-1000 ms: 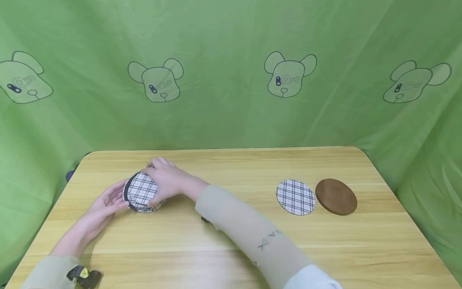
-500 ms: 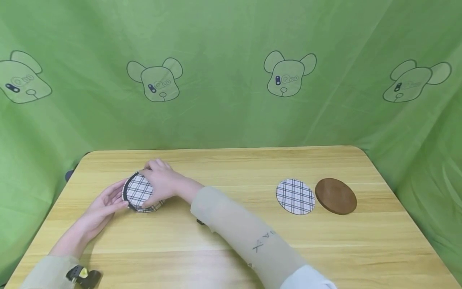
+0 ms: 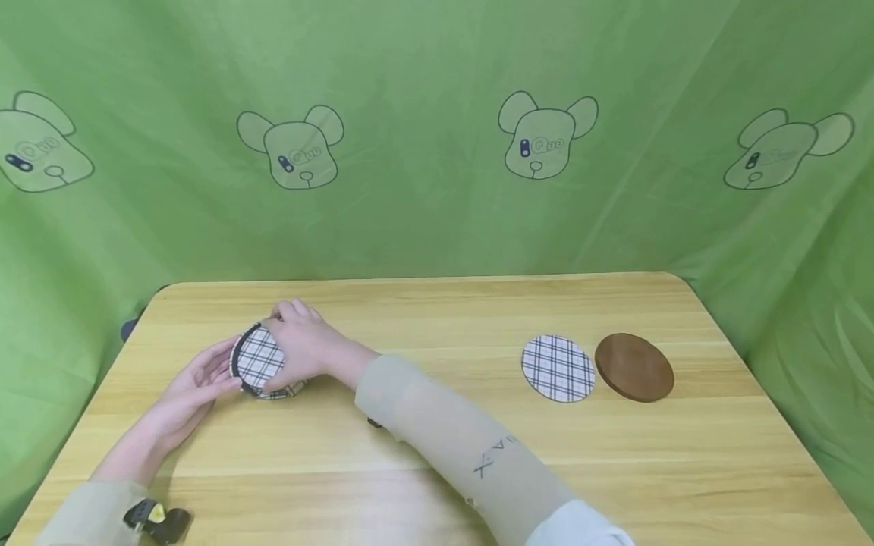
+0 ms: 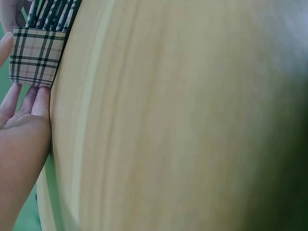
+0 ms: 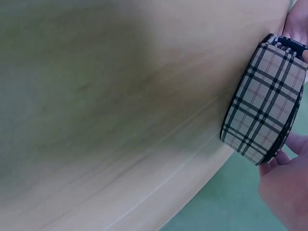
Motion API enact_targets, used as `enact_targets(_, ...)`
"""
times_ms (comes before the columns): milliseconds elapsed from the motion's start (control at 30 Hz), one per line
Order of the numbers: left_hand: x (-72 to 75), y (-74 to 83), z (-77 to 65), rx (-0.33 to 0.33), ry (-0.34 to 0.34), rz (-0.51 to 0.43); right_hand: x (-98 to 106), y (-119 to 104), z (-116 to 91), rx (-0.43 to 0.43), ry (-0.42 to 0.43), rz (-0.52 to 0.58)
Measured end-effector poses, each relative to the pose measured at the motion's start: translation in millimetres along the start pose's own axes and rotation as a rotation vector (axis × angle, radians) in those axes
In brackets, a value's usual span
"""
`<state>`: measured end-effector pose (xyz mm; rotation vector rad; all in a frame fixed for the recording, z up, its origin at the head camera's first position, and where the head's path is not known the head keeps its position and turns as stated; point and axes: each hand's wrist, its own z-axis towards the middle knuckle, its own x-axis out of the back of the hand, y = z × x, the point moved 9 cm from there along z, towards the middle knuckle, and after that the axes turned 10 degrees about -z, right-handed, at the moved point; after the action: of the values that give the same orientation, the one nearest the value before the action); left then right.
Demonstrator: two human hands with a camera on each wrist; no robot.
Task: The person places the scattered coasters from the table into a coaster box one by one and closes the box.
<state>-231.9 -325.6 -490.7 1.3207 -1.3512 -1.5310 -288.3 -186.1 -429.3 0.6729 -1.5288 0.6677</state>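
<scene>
A round plaid coaster holder [image 3: 259, 360] with a black rim sits at the table's left, held between both hands. My left hand [image 3: 187, 394] grips its left side, thumb on the near side and fingers beyond. From the right, my right hand [image 3: 306, 345] spans it, thumb near and fingers over the far edge. The left wrist view shows the holder's plaid side wall [image 4: 36, 55] and several thin plaid coasters [image 4: 55, 12] packed on edge. In the right wrist view, coaster edges [image 5: 284, 47] peek out beyond the plaid wall. My palms hide part of it.
A loose round plaid coaster [image 3: 558, 368] lies flat at the table's right. Beside it is a brown leather-look disc [image 3: 635, 368]. The wooden table [image 3: 437, 318] ends at a green curtain [image 3: 423, 197] printed with bear heads.
My right hand and forearm have shifted slightly left across the holder, covering more of its plaid face. The left hand keeps its grip. The loose coaster and brown disc stay put.
</scene>
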Motion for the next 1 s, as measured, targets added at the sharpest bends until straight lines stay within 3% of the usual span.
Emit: enact_targets(1000,-1.5,0.2,-0.4,-0.013,-0.016,-0.01,-3.9,1.1,-5.9,-0.016,0.026,-0.02)
